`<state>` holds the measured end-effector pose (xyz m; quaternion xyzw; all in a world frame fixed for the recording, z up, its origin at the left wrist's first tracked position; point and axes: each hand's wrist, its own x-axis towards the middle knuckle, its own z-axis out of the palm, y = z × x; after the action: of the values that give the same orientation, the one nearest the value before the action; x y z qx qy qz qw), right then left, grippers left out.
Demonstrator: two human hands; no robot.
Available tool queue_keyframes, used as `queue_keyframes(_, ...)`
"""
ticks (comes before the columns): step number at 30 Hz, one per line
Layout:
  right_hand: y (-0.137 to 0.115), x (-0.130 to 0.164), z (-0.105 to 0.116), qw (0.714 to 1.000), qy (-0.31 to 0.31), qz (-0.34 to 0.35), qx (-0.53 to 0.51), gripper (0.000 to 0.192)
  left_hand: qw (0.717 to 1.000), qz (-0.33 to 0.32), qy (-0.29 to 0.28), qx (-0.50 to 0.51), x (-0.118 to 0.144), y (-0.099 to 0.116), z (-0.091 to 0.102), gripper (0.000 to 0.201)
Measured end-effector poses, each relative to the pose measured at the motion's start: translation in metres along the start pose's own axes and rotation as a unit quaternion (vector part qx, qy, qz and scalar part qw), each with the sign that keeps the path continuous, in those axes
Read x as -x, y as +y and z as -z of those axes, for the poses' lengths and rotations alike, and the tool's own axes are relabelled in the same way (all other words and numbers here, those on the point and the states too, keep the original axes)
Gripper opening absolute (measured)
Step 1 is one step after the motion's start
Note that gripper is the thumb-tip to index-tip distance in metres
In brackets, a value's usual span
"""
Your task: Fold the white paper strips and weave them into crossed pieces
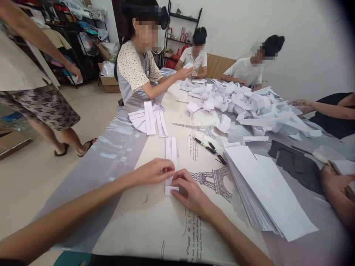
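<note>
I see a folded paper strip (171, 162) lying flat on the tablecloth (155, 218), right in front of me. My left hand (151, 172) presses on its middle with the fingers flat. My right hand (191, 193) pinches the near end, fingers closed on the paper. Just to the right is a thick stack of white sheets (266, 188). Two black pens (209, 147) lie beyond it. Farther off sits a big pile of folded papers (249, 105), with other people around the table.
</note>
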<state>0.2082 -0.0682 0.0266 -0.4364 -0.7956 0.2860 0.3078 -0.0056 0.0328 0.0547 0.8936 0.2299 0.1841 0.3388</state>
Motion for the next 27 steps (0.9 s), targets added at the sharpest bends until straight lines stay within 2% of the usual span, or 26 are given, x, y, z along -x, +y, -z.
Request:
queue_keyframes(3, 0.0, 0.0, 0.0, 1.0, 0.004, -0.011, 0.005, 0.016, 0.998, -0.018, -0.027, 0.05, 0.027, 0.006, -0.001, 0.017)
queue_keyframes(6, 0.001, 0.0, -0.001, 1.0, 0.003, -0.015, 0.01, 0.016, 0.996, -0.009, -0.018, 0.081, 0.038, 0.002, -0.006, 0.014)
queue_keyframes(10, 0.005, 0.001, -0.004, 1.0, 0.005, -0.005, 0.022, 0.015, 0.996, 0.001, -0.022, 0.087, 0.039, -0.003, -0.012, 0.018)
queue_keyframes(15, 0.01, 0.001, -0.008, 1.0, 0.002, 0.0, 0.02, 0.016, 0.997, 0.002, -0.018, 0.072, 0.04, -0.005, -0.016, 0.013)
queue_keyframes(27, 0.001, -0.006, -0.001, 1.0, -0.001, -0.027, 0.001, 0.015, 0.998, -0.007, -0.017, 0.055, 0.039, -0.001, -0.016, 0.016)
